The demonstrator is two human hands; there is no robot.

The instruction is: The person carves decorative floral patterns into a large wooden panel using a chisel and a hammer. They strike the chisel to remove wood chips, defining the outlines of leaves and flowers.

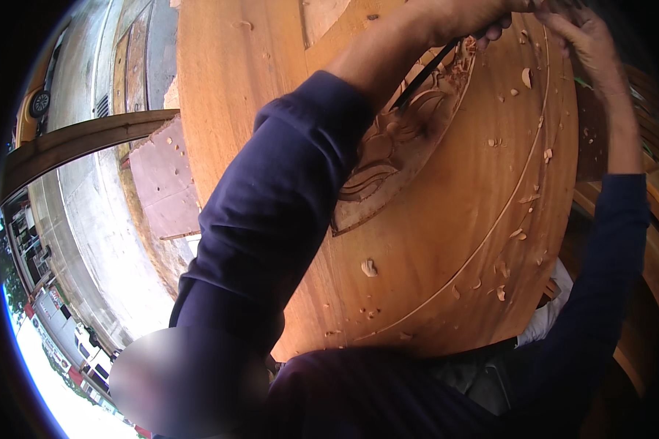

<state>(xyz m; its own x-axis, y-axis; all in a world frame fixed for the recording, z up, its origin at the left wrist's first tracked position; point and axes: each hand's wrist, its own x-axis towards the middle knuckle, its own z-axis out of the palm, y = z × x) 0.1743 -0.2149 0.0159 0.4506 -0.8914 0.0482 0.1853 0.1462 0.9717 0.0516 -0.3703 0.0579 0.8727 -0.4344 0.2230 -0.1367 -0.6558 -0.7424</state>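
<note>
At the top edge, my left hand [482, 16] reaches over a wooden panel [432, 285], its fingers curled and partly cut off by the picture. A thin dark rod [426, 75] slants below its wrist over a carved section with leaf-like relief [410, 128]; I cannot tell whether the hand grips it. My right hand [592, 45] meets the left one from the right, with fingers bent toward it in shadow. Whatever lies between the two hands is hidden. Pale wood shavings [526, 77] are scattered over the panel around them.
A curved line [483, 249] runs along the panel's right side. At left, a pinkish board [167, 179] adjoins the panel, beside a brown beam [88, 139]. Beyond lie a pale street [99, 241] and a yellow vehicle [33, 110]. Wooden slats [648, 293] stand at right.
</note>
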